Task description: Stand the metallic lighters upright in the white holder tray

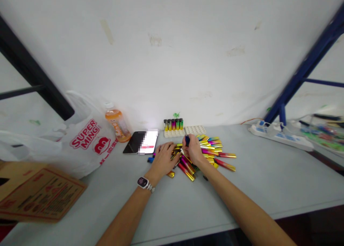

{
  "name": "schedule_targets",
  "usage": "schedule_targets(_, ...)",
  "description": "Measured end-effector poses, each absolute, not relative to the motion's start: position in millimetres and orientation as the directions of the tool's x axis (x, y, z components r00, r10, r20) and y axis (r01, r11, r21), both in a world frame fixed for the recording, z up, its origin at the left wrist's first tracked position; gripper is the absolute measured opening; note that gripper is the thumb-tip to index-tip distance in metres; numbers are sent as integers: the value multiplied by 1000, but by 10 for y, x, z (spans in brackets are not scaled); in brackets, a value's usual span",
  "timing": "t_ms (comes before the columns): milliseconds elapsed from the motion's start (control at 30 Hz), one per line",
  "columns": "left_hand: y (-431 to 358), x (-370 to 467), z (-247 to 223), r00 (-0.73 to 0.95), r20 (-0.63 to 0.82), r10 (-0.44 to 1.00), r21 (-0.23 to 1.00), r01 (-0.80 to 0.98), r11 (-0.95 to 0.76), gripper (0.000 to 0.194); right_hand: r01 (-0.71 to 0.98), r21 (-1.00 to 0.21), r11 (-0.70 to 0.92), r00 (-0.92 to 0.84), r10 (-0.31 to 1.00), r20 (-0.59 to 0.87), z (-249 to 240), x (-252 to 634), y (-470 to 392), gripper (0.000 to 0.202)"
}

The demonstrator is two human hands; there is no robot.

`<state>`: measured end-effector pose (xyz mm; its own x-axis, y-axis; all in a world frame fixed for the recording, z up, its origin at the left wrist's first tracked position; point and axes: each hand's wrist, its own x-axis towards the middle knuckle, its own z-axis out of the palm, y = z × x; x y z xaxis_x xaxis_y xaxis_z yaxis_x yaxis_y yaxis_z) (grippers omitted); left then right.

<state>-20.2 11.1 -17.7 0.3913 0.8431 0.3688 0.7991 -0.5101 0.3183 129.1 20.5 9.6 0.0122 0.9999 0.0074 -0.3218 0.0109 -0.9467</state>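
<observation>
A loose pile of shiny, multicoloured lighters [186, 166] lies on the table under and around both hands. My left hand [164, 156] rests palm down over the pile's left side, fingers apart and touching lighters. Closed in a fist at the middle of the pile, my right hand [194, 151] grips a lighter whose dark top [187, 140] shows above the fingers; the rest of it is hidden. Just behind the hands, a row of several lighters [173, 124] stands upright in a cream holder tray [174, 134]. A second cream tray [195, 129] with holes sits beside it.
At the left are a tablet [135, 142], an orange drink bottle [118, 124], a white plastic bag [83, 142] and a cardboard box [43, 194]. A white power strip [281, 135] lies at the right near a blue post [301, 68]. The wall [172, 59] closes off the back.
</observation>
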Motion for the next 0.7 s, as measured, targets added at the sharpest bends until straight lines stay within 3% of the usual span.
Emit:
schedule_targets(333, 104, -207, -172, 388, 352, 852, 316, 807, -498, 38, -404, -911, -78, -70, 996, -54, 97, 1263, 205, 48)
schedule_targets(467, 99, -216, -170, 387, 350, 853, 321, 806, -497, 37, -446, -893, -63, -153, 988, 7, 98, 1282, 227, 48)
schedule_targets(700, 97, -226, -161, 390, 342, 855, 326, 804, -498, 39, -121, -961, 249, -76, 963, 259, 91, 1361, 413, 33)
